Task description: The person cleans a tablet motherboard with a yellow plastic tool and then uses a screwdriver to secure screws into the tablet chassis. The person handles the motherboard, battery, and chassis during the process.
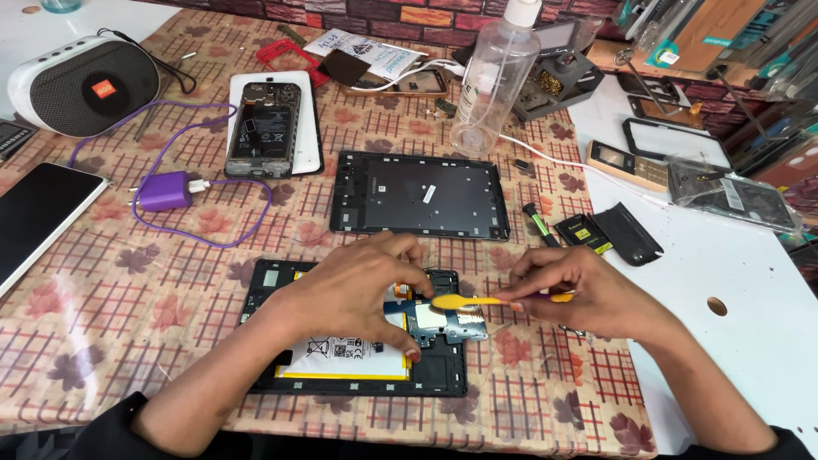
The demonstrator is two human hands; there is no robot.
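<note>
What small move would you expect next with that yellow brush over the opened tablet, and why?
Probably a short sweep of the yellow brush across the blue circuit board. The right hand holds its head right over the board, while the left hand presses down on the opened tablet, steadying it.

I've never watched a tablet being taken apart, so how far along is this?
Done: the back cover is off and lies apart. In hand: the left hand steadies the opened tablet while the right hand works a yellow brush over the circuit board. Left: the battery and board remain inside.
</note>
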